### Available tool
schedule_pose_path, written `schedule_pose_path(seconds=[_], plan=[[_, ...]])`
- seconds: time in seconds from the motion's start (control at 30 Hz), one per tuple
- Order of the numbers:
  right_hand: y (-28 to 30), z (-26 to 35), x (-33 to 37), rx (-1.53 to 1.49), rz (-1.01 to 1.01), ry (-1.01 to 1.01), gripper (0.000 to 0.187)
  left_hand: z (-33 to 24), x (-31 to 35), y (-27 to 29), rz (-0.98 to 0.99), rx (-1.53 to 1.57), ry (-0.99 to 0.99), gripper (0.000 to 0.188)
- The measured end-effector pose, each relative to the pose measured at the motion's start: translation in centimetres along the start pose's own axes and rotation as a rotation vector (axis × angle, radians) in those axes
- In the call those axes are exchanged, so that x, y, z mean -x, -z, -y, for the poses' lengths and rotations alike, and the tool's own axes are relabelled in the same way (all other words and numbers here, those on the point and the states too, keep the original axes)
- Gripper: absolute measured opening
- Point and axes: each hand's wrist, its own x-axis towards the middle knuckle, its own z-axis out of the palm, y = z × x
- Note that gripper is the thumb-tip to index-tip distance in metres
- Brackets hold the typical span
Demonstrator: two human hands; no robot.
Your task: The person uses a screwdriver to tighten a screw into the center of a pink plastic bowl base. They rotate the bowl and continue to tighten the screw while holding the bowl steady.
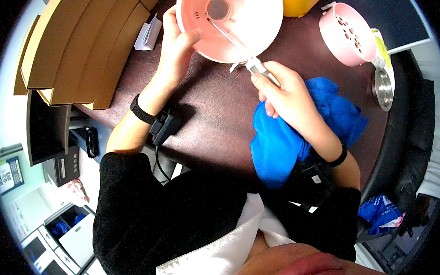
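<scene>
- While gripping a pink bowl [260, 20] by its left rim with the left hand [177, 47], pressing the thumb over the inside edge and tucking the fingers behind, probably to steady it against the tool.
- Turned with its hollow toward the person at the far side of the worktop [204, 108], seemingly to bring the floor of the bowl and its round centre into sight; hard to tell whether resting or lifted.
- Closed around the grey-and-white handle of a slim tool [255, 65] with the right hand [282, 85], likely for fine control of the thin shaft; too small to tell the exact kind.
- Slanted inward across the near rim, with the tip just beside the round centre; unclear whether touching.
- Placed well apart on the right, perhaps to leave room for both hands: a pink basket [337, 41] with holes and, near it, a metal dish [383, 88].
- Bunched under the right forearm, maybe for easy reach: a blue cloth [279, 140].
- Set behind the bowl, partly out of view: a yellow pot [298, 0].
- Stacked along the left, out of the way: brown boxes [88, 50], with a folded white paper [148, 33] beside them.
</scene>
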Motion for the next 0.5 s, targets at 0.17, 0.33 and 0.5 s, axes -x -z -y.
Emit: schedule_pose_path(seconds=[0.17, 0.33, 0.5], plan=[[-0.5, -2.0, -1.3, 0.057, -0.113, 0.146, 0.018, 0.6, 0.0, -0.1, 0.028, -0.081, -0.044, 0.064], [-0.8, -3.2, -1.4, 0.080, -0.133, 0.171, 0.019, 0.9, 0.1, 0.2, 0.022, -0.122, -0.041, 0.065], [-0.9, -3.5, -1.5, 0.096, -0.107, 0.179, 0.019, 0.7, 0.4, -0.4, -0.033, -0.105, 0.004, 0.075]])
